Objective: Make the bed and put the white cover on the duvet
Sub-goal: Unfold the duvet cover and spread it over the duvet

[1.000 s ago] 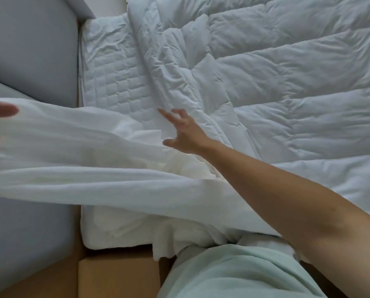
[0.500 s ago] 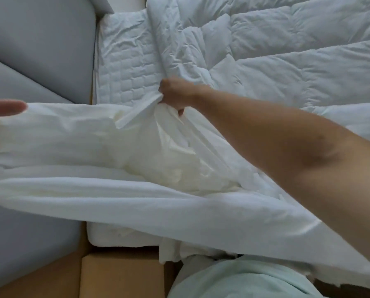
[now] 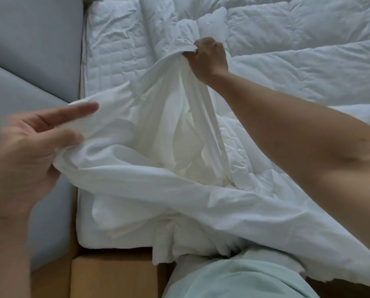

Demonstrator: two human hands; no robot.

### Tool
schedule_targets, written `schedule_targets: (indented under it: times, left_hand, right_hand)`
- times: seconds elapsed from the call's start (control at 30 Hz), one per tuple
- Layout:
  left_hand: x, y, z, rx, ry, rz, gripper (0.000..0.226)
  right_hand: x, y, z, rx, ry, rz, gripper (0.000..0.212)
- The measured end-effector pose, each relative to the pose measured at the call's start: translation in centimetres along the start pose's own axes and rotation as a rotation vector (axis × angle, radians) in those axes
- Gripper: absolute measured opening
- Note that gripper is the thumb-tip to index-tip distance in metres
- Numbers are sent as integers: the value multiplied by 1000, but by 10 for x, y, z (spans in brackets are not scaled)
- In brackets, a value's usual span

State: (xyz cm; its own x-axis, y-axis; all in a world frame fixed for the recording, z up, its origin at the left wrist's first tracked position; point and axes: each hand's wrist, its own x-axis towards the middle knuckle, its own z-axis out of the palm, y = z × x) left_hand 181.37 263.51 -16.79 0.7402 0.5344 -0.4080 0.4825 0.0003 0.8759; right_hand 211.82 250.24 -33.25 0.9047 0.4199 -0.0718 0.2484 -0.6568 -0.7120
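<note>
Now that the right hand (image 3: 209, 59) has fisted the white cover (image 3: 179, 190) and lifted it above the duvet (image 3: 298, 61) — left hand (image 3: 29, 143) (blurred) swinging in, pinching its edge — the opening gapes, seemingly ready for stuffing.

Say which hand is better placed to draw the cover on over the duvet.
Probably right: the right hand grips the white cover bunched against the duvet, arm stretched across it. The left hand holds the cover back by the mattress edge.
</note>
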Motion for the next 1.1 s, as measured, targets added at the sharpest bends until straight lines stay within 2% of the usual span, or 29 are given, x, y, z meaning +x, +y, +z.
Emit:
schedule_targets:
  times: [0.03,0.07,0.13,0.17,0.2,0.27,0.33,0.4,0.43,0.5,0.53,0.57,0.6,0.67,0.7,0.73,0.77,0.83,0.93,1.03,1.1]
  left_hand:
    - [-1,2,12,-3,21,-2,54]
    - [1,0,18,13,35,-10,53]
    - [4,-2,29,66,167,-48,44]
    - [7,-6,32,96,263,-61,39]
    - [8,-6,37,129,340,-89,39]
    - [12,-17,45,219,407,-109,57]
    - [18,-35,54,377,461,-110,75]
    - [17,-39,72,663,515,-100,80]
    - [14,-42,83,835,558,-46,76]
    - [8,-48,114,1021,584,240,62]
    - [9,-50,135,1018,498,365,54]
    - [12,-60,156,999,323,406,47]
    - [21,-73,175,1005,103,385,42]
    - [43,-106,216,1129,-280,205,41]
    - [56,-128,231,1217,-395,145,44]
    - [68,-152,244,1314,-479,109,48]
    - [78,-174,252,1414,-541,94,54]
    - [95,-211,261,1587,-584,108,65]
    - [112,-254,264,1736,-561,177,56]
    - [121,-291,256,1742,-606,76,56]
    - [118,-301,248,1677,-654,-26,49]
  right_hand:
    - [-3,2,0,52,-38,3,31]
    - [-11,8,1,119,-99,26,41]
    - [-35,30,7,154,-163,121,77]
    - [-51,48,15,113,-132,177,86]
    - [-69,68,23,85,-80,233,85]
    - [-110,106,41,80,-114,326,58]
    - [-150,138,61,-31,-416,346,29]
    - [-179,164,78,-181,-710,293,37]
    - [-188,172,84,-193,-789,278,46]
    - [-198,186,97,-140,-830,258,58]
    - [-200,189,102,-99,-839,253,60]
    - [-203,192,105,-50,-856,270,59]
    - [-206,196,110,10,-868,287,52]
    - [-215,209,117,171,-891,367,24]
    - [-219,217,119,250,-907,410,18]
    - [-222,224,121,303,-902,443,23]
    - [-225,230,123,354,-872,484,32]
    - [-226,241,127,350,-702,453,52]
    - [-225,249,123,346,-473,347,59]
    - [-220,268,125,207,-271,274,60]
    - [-216,278,129,-7,-248,206,75]
